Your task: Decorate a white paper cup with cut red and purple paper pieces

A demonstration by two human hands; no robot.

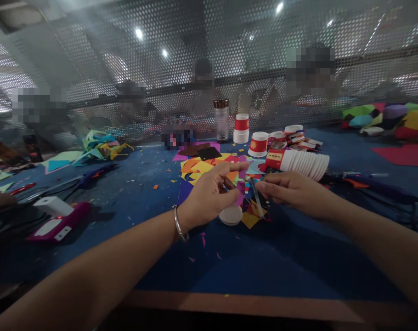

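Observation:
My left hand [212, 193], a silver bangle on its wrist, is over the table with the index finger stretched forward and the thumb and other fingers curled in. A strip of purple paper [241, 193] appears at its thumb, seemingly pinched there. Just below is a white round piece [230, 216], perhaps the end of a paper cup. My right hand [285, 187] has its fingers pinched together by a thin greyish stick-like tool [257, 198], slanting down; its kind is unclear. Yellow paper [251, 219] lies beneath, among coloured scraps [198, 169].
Stacked paper cups [303, 164] lie on their side at right; upright cups [258, 144] and a glass bottle [222, 122] stand behind. A purple device [62, 225] with a white block is at left. Cables and a blue-handled tool [381, 186] sit right. A perforated metal screen [181, 55] closes the back.

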